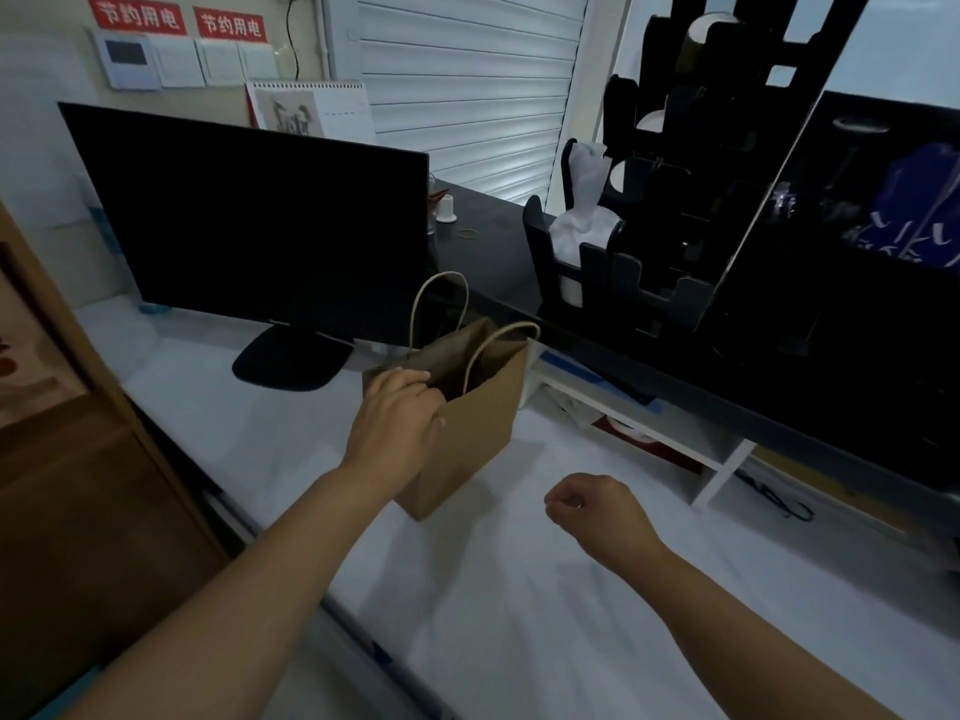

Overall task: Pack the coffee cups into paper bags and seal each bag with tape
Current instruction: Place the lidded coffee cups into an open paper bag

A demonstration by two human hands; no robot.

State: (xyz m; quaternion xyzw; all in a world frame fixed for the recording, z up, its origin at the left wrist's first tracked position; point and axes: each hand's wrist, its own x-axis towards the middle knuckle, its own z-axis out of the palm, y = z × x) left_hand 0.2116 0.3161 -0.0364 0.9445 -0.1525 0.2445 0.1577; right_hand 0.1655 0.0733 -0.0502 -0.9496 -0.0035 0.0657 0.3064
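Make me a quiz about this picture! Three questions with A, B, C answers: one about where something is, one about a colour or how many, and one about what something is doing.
1. Where does the paper bag stand?
A. On the white counter, in front of the monitor
B. On the floor
C. On top of the monitor

2. How many rope handles does the bag have?
A. One
B. Two
C. Four

3. What is the left hand doing?
A. Hanging free
B. Pressing the monitor
C. Holding the bag's top edge

Answers:
1 A, the bag sits upright on the counter near the monitor's stand.
2 B, two loops rise from its open top.
3 C, its fingers curl over the rim, while the right hand is curled and touches nothing.
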